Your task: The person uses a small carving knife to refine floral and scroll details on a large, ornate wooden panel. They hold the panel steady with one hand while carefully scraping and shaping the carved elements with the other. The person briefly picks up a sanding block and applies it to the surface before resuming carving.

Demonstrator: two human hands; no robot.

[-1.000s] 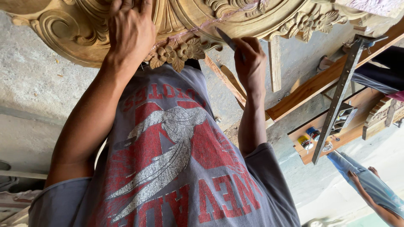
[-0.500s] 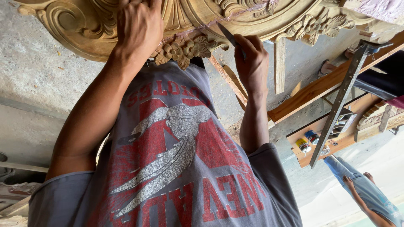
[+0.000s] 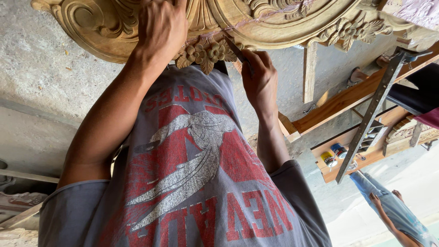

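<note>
Two hands working close on a carved flower

Two hands meeting at the lower edge of the carved wooden panel (image 3: 274,23), right above the grey printed shirt (image 3: 192,174). Left hand (image 3: 160,27) lying over the scrollwork, knuckles up, fingers running out past the top of the view; not possible telling whether that grip is clasping the wood or only pressing on it. Right hand (image 3: 261,80) pinching a thin dark blade (image 3: 235,48), grip closed narrow around it, tip angling up at the flower rosette (image 3: 206,51) just beside the left hand.

Likely trouble: blade skidding off the hard petals and running towards the left wrist, standing very near. Pushing too hard probably snapping a fine petal edge. Panel possibly shifting, being steadied by one hand alone. Working directly over the chest, with little room for the elbows.

Around: rough concrete floor (image 3: 36,77) lying behind the panel. Upright wooden slat (image 3: 310,73) and long sloping plank (image 3: 356,96) crowding the right side, a flat metal bar (image 3: 370,114) leaning across them. Small cans (image 3: 333,154) sitting on a lower board. Another person's arm (image 3: 388,210) hanging beside blue trousers, well apart from the carving
</note>
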